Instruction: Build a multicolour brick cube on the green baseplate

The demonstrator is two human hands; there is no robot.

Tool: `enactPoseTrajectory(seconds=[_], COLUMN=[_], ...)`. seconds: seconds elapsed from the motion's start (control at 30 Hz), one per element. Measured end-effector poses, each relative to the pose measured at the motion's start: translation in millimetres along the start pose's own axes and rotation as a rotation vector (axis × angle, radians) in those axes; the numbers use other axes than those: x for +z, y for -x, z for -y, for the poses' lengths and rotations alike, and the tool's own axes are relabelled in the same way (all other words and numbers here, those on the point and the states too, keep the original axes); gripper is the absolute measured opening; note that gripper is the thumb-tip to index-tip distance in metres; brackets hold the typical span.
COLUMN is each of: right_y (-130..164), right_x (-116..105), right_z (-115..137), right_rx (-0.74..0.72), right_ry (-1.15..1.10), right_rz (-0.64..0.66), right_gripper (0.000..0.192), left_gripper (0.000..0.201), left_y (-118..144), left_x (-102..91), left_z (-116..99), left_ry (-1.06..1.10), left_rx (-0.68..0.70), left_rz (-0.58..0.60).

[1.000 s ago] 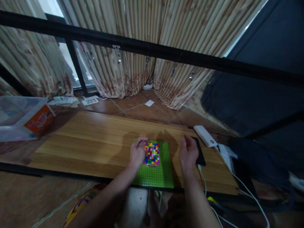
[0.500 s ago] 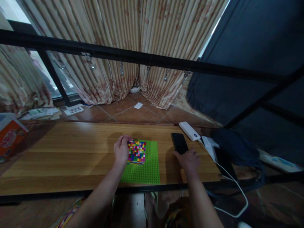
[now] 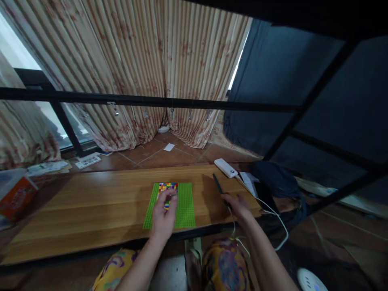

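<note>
My right hand (image 3: 238, 205) grips a dark smartphone (image 3: 217, 184) by its near end. The phone is tilted up on its edge, and a thin white cord (image 3: 233, 224) hangs below that hand. My left hand (image 3: 164, 210) hovers over or rests on a square block of small multicoloured bricks (image 3: 168, 186); I cannot tell whether it touches. Its fingers are loosely curved, with a gap between thumb and fingers where bricks show, and it hides most of the block. Under the block lies a green studded baseplate (image 3: 185, 206), on the wooden table.
A white power bank (image 3: 226, 167) with a white cable lies at the table's far right, near a dark bag (image 3: 269, 178). An orange-labelled tub (image 3: 16, 198) stands at the left. A black metal bar (image 3: 182, 103) crosses beyond the table.
My right hand has taken hold of the phone and tipped it from flat onto its edge. My left hand has shifted from the block's left side to over it. The view has tilted.
</note>
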State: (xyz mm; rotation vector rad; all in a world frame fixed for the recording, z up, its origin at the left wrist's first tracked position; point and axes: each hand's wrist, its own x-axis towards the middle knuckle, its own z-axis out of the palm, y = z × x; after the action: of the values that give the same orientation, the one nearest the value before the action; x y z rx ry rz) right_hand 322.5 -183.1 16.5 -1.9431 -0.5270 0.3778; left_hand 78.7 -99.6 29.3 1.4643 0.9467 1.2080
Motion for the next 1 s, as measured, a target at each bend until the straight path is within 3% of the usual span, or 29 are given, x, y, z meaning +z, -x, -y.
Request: enactPoseTrajectory(seconds=[0.1, 0.17, 0.2, 0.33, 0.4, 0.5, 0.7, 1.0], right_y=[44.3, 80.4, 98.9, 168.3, 196.2, 225.0, 242.2, 250.5], right_x=[-24.6, -33.2, -34.5, -23.9, -15.3, -8.2, -12.6, -16.9], right_z=[6.3, 12.0, 14.8, 21.9, 20.3, 12.8, 1.5, -9.3], right_rx=[0.081, 0.207, 0.192, -0.057, -0.242, -0.390, -0.489, -0.495], right_ry=[-0.132, -0.359, -0.383, -0.135, 0.014, 0.095, 0.053, 0.009], right_rz=[0.089, 0.185, 0.216, 0.207, 0.159, 0.236, 0.452, 0.486], right_gripper=[0.079, 0.089, 0.095, 0.103, 0.102, 0.101, 0.088, 0.079], left_gripper=[0.042, 0.053, 0.057, 0.062, 0.063, 0.070, 0.077, 0.057], left_y=[48.2, 74.2, 83.9, 103.9, 109.3, 118.9, 139.7, 144.8], left_x=[15.8, 22.8, 24.7, 21.0, 12.5, -6.5, -35.1, -31.6], left_z=[-6.1, -13.2, -18.5, -46.4, -57.1, -60.2, -42.9, -31.4], left_ry=[0.277, 0.495, 0.595, 0.849, 0.892, 0.905, 0.931, 0.997], left_rx=[-0.323, -0.552, -0.615, -0.602, -0.593, -0.618, -0.692, -0.683], left_rz=[0.190, 0.268, 0.307, 0.339, 0.297, 0.263, 0.322, 0.330])
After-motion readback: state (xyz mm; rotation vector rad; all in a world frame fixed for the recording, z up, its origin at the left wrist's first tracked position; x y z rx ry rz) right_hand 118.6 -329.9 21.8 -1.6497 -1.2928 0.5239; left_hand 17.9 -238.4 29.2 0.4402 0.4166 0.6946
